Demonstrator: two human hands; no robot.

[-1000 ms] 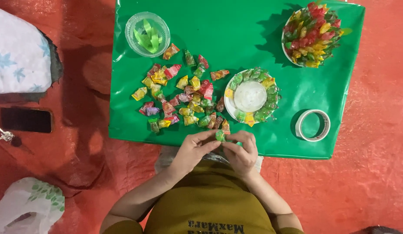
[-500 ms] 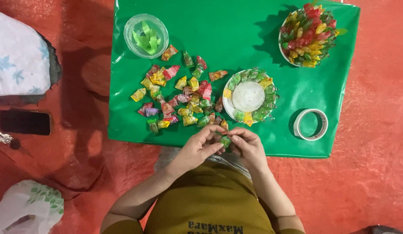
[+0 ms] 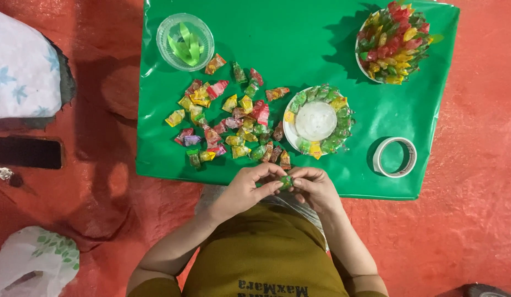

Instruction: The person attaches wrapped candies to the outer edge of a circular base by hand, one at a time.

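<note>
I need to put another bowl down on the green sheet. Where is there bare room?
Bare green lies between the clear cup and the heaped candy bowl, and beside the tape roll. It is crowded from the loose candy pile to the ringed plate.

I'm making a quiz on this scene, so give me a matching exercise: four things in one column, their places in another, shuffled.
Things:
1. tape roll
2. clear cup
3. phone
4. green candy

Places:
A. on the red floor, left of the green sheet
B. between the fingertips of left hand and right hand
C. sheet's near right corner
D. sheet's far left corner

Pairs: 1-C, 2-D, 3-A, 4-B
</note>
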